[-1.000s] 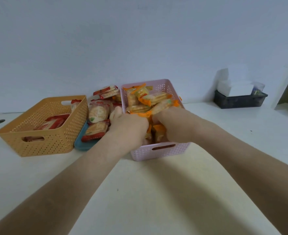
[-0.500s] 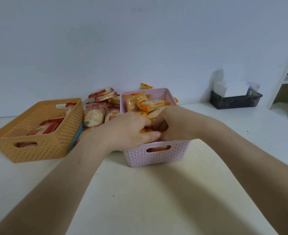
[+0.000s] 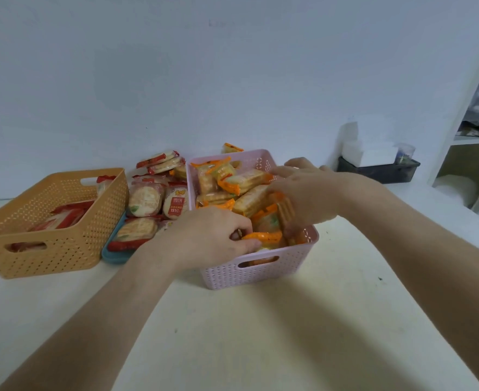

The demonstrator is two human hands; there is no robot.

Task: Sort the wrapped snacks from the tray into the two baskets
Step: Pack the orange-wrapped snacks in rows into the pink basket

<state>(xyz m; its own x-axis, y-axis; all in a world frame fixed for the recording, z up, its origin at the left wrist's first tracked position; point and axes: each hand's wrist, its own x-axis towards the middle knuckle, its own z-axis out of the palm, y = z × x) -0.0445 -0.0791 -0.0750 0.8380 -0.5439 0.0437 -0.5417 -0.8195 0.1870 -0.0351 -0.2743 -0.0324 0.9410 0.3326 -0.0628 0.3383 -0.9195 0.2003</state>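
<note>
A pink basket [image 3: 260, 273] stands at the centre, heaped with orange-wrapped crackers [image 3: 244, 180]. My left hand [image 3: 213, 235] rests over its near left corner, fingers pinched on an orange-wrapped snack [image 3: 263, 237]. Over the basket's right side, my right hand [image 3: 303, 190] presses its spread fingers down on an orange-wrapped cracker pack [image 3: 284, 210]. An orange basket [image 3: 52, 255] at the left holds a few red-wrapped snacks [image 3: 63, 217]. Between the baskets a teal tray [image 3: 114, 253] carries red-wrapped round crackers [image 3: 145, 200].
A dark bin [image 3: 379, 172] with a white box in it sits at the back right against the wall. A white shelf unit [image 3: 463, 145] stands at the far right. One orange packet [image 3: 231, 148] lies behind the pink basket.
My right hand has moved right and opened out over the basket's right side. My left hand stayed at the near left corner, pinching an orange packet. The view shifted slightly.
</note>
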